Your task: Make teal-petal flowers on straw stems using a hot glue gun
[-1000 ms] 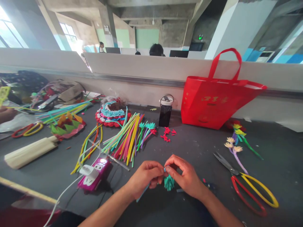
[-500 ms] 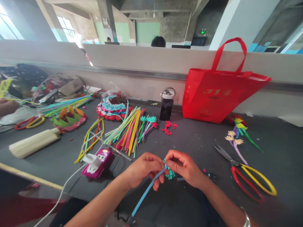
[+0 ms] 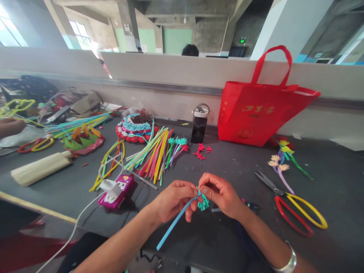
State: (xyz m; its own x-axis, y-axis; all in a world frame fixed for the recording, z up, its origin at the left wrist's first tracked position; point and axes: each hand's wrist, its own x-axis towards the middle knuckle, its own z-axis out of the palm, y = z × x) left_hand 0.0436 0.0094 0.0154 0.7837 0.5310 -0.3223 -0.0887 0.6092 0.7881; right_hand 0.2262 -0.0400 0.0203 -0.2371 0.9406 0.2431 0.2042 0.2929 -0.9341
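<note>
A blue pipe cleaner (image 3: 174,224) slants down toward me from between my fingertips. My left hand (image 3: 176,198) pinches it near its upper end. My right hand (image 3: 219,194) has thumb and forefinger closed on that same end, touching the left fingertips. What lies exactly between the fingertips is hidden. Just beneath my hands is a cluster of teal pieces (image 3: 203,203), partly covered by the fingers; whether it is held or lies on the table I cannot tell. Scissors (image 3: 280,193) with red and yellow handles lie to the right of my right hand.
Colourful pipe cleaners (image 3: 153,155) lie in a pile ahead, near small red pieces (image 3: 201,151). A purple power strip (image 3: 117,193) with a white cable sits left. Behind stand a dark bottle (image 3: 199,129) and a red bag (image 3: 250,117). Another person's hand (image 3: 10,127) shows far left.
My hands stay pinched together on the blue pipe cleaner, whose loose end has risen slightly. The view has shifted a little. The other person's yellow strands at far left have moved.
</note>
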